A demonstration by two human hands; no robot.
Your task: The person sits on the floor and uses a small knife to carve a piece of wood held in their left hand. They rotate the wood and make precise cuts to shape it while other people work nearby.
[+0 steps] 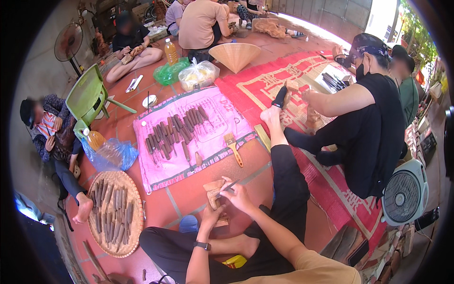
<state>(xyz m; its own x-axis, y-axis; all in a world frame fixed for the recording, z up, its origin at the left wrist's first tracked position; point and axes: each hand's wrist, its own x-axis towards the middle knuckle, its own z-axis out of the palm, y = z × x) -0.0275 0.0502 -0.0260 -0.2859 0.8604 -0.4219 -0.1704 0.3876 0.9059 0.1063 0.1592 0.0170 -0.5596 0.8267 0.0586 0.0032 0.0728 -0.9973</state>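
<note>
My left hand (211,217) is closed round the lower part of a pale carved wooden piece (213,190), held above my crossed leg. Pinched in my right hand (240,198) is a thin dark pen-like tool (231,184); its tip lies against the wood, and its exact kind is too small to make out. Below my hands, another pale wood block (222,221) shows near my shin. A blue cup (188,224) stands on the tiles left of my left hand. Ahead lies a flat paint brush (233,150) with a wooden handle.
Several dark-handled tools (176,130) lie on a pink sack (213,135). A round woven tray (136,232) at left holds more. At right, a person in black (364,118) works wood on a red mat (326,177), near a box fan (405,194). A green chair (87,92) stands far left.
</note>
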